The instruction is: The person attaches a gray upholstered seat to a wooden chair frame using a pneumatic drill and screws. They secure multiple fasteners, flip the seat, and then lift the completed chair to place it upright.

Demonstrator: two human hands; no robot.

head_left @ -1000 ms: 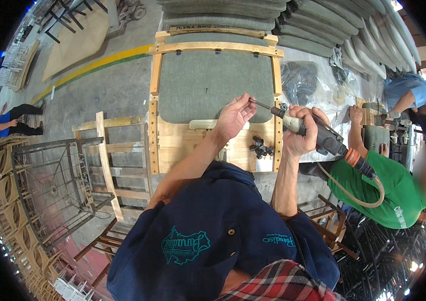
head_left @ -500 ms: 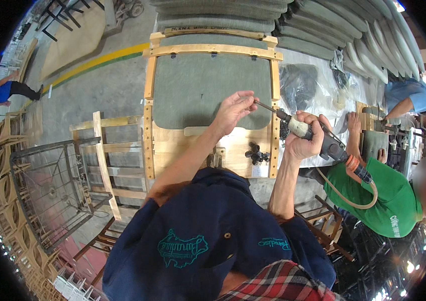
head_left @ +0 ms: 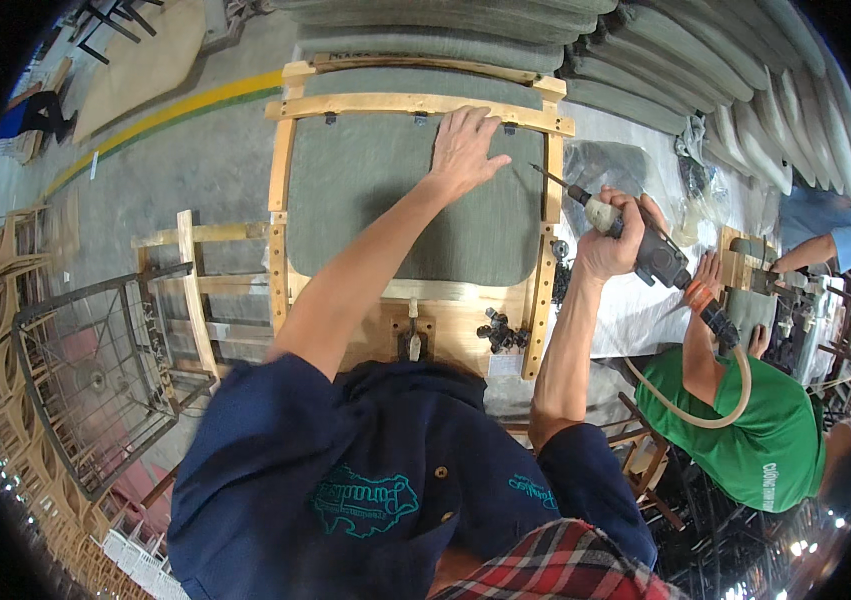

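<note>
My left hand (head_left: 463, 155) lies with fingers stretched out over the far part of a grey-green panel (head_left: 375, 190), its fingertips by the far wooden bar (head_left: 370, 104) of a frame. Small black clips (head_left: 421, 118) sit along that bar. In my right hand (head_left: 613, 245) is an air drill (head_left: 657, 255), its fingers wrapped round the body. The long thin bit (head_left: 549, 176) points up and left over the frame's right rail (head_left: 551, 165), apart from the panel. A pale hose (head_left: 742, 390) curves from the drill's rear.
On the near board lie a cluster of black parts (head_left: 501, 331) and a toggle clamp (head_left: 413, 340). At the right, a person in green (head_left: 745, 420) works close by. Stacked grey panels (head_left: 665, 70) stand at the far right; a metal rack (head_left: 95, 380) and wooden frame (head_left: 207, 290) are left.
My left hand has left the drill bit and reached away from me to the far bar, opening out. The drill has shifted slightly to the right, still in my right hand.
</note>
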